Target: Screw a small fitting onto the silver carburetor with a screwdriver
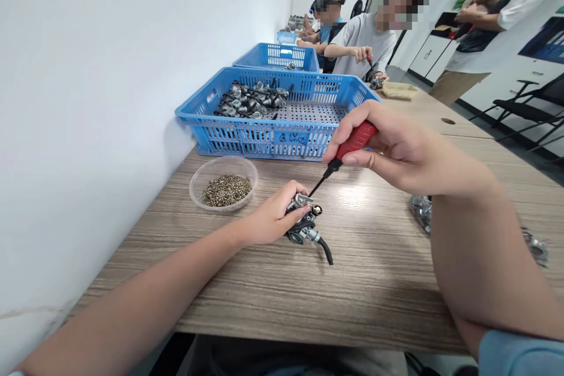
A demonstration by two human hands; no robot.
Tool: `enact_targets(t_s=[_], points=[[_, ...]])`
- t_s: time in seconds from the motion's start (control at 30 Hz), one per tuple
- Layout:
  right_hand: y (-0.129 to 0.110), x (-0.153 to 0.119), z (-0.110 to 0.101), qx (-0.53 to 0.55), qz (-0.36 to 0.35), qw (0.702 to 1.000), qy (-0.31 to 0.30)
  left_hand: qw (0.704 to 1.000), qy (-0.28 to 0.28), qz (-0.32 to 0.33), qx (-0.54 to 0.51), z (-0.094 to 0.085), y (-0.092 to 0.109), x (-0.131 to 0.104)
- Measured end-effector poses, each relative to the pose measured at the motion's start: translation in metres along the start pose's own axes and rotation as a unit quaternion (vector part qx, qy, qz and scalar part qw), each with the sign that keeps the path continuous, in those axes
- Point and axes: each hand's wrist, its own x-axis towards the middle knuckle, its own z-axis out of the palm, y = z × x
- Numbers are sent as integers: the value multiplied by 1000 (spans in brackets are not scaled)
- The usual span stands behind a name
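Observation:
My left hand (274, 215) grips a small metal carburetor (304, 224) and steadies it on the table; a short black hose sticks out toward me. In my right hand (396, 144) is a screwdriver (356, 140) with a red handle, its black shaft slanting down to the left. The screwdriver's tip meets the upper part of the carburetor, just beyond my left fingers; the exact contact point is too small to make out. Left of the carburetor stands a clear round bowl (192, 192) holding many small brass-coloured screws (227, 190).
Behind the bowl stands a blue plastic basket (291, 136) with several carburetors (251, 98) inside. Another blue basket (275, 56) is farther back. Metal parts (422, 211) lie beyond my right forearm. Across the table a person (359, 41) holds a screwdriver, and a white wall runs along the left.

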Motion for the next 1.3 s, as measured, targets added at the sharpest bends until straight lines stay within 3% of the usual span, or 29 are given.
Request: enact_targets(t_s=[0.13,0.4,0.57,0.67,0.83,0.97,1.13,1.3], points=[[-3,2,8,-18,-6,999,32,1000,-3,5,2,0,0,1],[-18,4,16,-198,18,977,78,1000,16,25,7,2,1,0],[-21,5,19,-255,23,963,86,1000,7,24,6,3,0,0],[-22,1,12,-224,22,973,47,1000,5,24,8,2,-1,0],[-16,-6,0,-73,-1,997,-29,1000,-4,22,6,1,0,0],[-12,-3,3,-67,-6,998,-5,1000,9,11,11,3,0,-1],[-16,5,14,-100,-61,993,28,1000,24,3,4,5,3,-3],[-16,5,17,-153,-41,985,64,1000,15,5,5,4,5,-3]])
